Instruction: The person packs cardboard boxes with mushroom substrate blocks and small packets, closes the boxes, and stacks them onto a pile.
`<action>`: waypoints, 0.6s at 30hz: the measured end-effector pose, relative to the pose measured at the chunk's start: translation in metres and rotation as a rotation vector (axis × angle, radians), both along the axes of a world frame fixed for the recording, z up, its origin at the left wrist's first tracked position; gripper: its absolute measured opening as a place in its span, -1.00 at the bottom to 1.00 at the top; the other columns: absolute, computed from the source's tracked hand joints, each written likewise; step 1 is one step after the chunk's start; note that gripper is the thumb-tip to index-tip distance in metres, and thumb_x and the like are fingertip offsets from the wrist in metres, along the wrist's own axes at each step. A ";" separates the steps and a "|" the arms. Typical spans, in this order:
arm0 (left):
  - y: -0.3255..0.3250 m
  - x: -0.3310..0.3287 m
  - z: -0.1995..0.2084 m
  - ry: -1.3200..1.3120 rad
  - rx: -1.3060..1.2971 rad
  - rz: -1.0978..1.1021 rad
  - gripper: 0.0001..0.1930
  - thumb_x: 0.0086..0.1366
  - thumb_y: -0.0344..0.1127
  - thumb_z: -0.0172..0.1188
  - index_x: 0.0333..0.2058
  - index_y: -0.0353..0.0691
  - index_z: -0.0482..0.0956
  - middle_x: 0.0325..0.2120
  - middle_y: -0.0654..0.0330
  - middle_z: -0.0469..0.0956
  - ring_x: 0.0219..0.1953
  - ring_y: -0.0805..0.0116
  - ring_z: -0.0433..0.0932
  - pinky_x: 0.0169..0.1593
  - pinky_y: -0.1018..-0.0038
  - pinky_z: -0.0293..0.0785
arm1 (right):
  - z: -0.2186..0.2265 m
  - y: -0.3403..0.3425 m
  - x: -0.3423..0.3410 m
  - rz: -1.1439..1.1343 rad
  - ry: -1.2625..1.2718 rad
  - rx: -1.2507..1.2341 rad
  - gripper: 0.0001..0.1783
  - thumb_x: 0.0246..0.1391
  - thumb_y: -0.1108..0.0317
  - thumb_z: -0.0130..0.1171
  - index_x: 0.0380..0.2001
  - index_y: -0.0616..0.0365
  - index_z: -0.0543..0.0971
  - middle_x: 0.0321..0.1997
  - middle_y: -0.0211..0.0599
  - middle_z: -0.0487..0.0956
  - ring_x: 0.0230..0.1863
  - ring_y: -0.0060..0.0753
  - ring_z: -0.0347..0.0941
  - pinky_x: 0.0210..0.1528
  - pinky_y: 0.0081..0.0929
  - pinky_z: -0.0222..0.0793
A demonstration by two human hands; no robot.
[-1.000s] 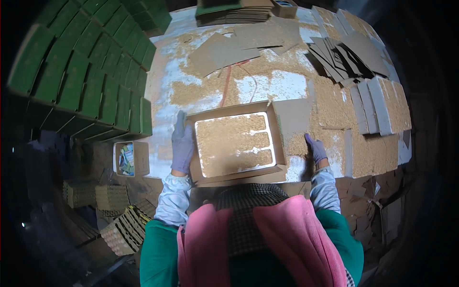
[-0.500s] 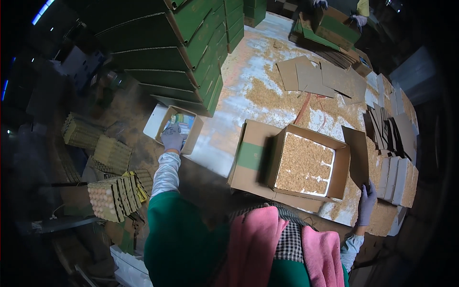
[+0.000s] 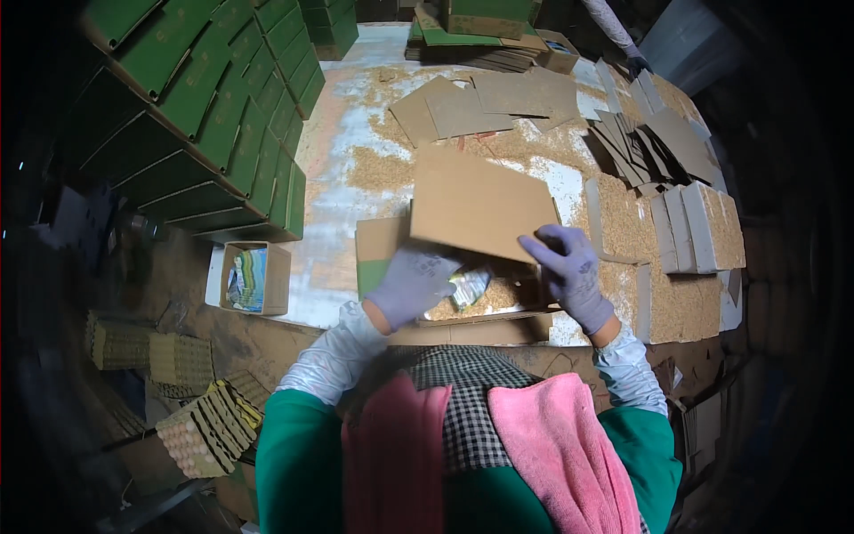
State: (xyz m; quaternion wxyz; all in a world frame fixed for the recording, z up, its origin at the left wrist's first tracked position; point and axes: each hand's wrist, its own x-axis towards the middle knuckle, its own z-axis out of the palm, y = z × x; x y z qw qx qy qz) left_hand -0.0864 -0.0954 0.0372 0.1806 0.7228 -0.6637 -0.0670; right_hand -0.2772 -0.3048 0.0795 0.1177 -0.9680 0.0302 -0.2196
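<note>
My right hand (image 3: 574,276), in a pale lilac glove, grips a flat brown cardboard sheet (image 3: 485,200) by its near right corner, thumb and fingers closed on the edge. The sheet is tilted above an open cardboard box (image 3: 485,318) and covers its far part. Inside the box lies a layer of tan husks (image 3: 511,294). My left hand (image 3: 411,287), also gloved, is at the box's left side with a small shiny blue-green packet (image 3: 470,289) at its fingertips, over the husks. The sheet's edge and shadow hide part of these fingers.
At the left table edge stands a small carton (image 3: 278,276) of similar packets. Green boxes (image 3: 213,116) are stacked behind it. Egg trays (image 3: 209,427) sit at lower left. White husk-topped blocks (image 3: 698,227) and cardboard sheets (image 3: 658,147) lie right. Another person's arm (image 3: 614,27) reaches in at far right.
My left hand has come from the small carton to the box, bringing a packet. My right hand has moved the cardboard sheet leftward from the box's right side to above it. The view has shifted right.
</note>
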 end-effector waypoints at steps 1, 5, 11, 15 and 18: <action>0.002 0.004 0.006 0.119 -0.107 0.040 -0.69 0.23 -0.23 0.04 -0.09 -0.20 0.53 -0.11 0.03 0.54 -0.09 0.03 0.50 0.03 0.21 0.39 | -0.009 -0.006 -0.006 0.083 0.122 -0.026 -0.34 -0.31 0.64 0.12 -0.06 -0.26 0.56 -0.18 -0.34 0.46 -0.18 -0.22 0.39 -0.18 -0.32 0.38; 0.018 0.015 0.057 0.309 -0.377 0.429 -0.78 0.14 -0.30 0.14 -0.25 -0.27 0.49 -0.37 0.06 0.50 -0.26 0.08 0.52 -0.14 0.28 0.45 | -0.029 -0.021 -0.030 0.287 0.542 -0.055 -0.49 -0.18 0.44 0.20 -0.08 -0.31 0.53 -0.18 -0.37 0.44 -0.17 -0.20 0.40 -0.18 -0.33 0.37; -0.066 -0.025 -0.050 -0.407 0.681 -0.123 -0.46 -0.19 0.07 0.47 -0.22 -0.07 0.65 -0.23 0.29 0.62 -0.13 0.25 0.59 -0.20 0.30 0.48 | -0.038 -0.034 -0.025 0.446 0.627 0.031 -0.61 -0.07 0.37 0.18 -0.09 -0.22 0.55 -0.11 -0.29 0.48 -0.03 -0.15 0.40 -0.05 -0.32 0.36; -0.053 -0.037 -0.040 -0.316 0.791 0.042 -0.50 -0.09 0.04 0.39 -0.17 -0.07 0.63 -0.20 0.27 0.61 -0.15 0.25 0.58 -0.17 0.25 0.45 | -0.011 -0.037 -0.029 0.380 0.365 0.348 -0.60 -0.01 0.39 0.17 -0.03 -0.02 0.55 -0.19 -0.24 0.53 -0.14 -0.20 0.47 -0.09 -0.36 0.39; -0.008 -0.023 0.013 0.179 0.278 0.144 -0.28 -0.04 0.06 0.32 0.07 -0.21 0.44 0.05 0.00 0.44 0.09 0.12 0.43 0.11 0.28 0.32 | -0.025 -0.082 -0.048 -0.256 0.091 0.747 -0.52 0.07 0.45 0.13 0.11 0.23 0.44 -0.32 -0.32 0.49 -0.35 -0.52 0.40 -0.22 -0.58 0.35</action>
